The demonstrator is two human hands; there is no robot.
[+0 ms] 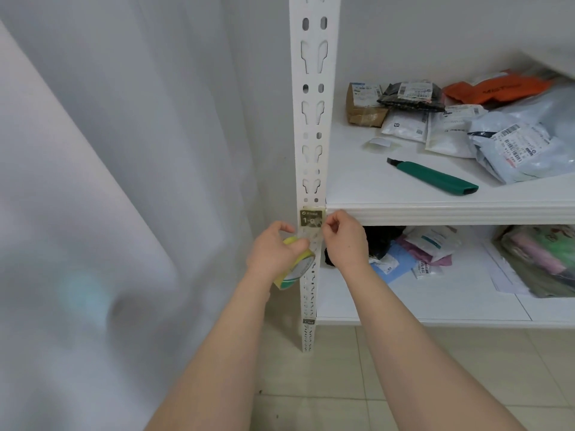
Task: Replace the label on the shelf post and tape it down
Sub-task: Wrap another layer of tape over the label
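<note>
Left hand with one tape roll, right hand on one label

Left of the shelf post hangs a curtain; right, the shelf's near-left surface lies bare before a green knife and parcels.

On the label at the shelf post's shelf-edge level, "1-" can be read; print on the parcels cannot be made out.
</note>
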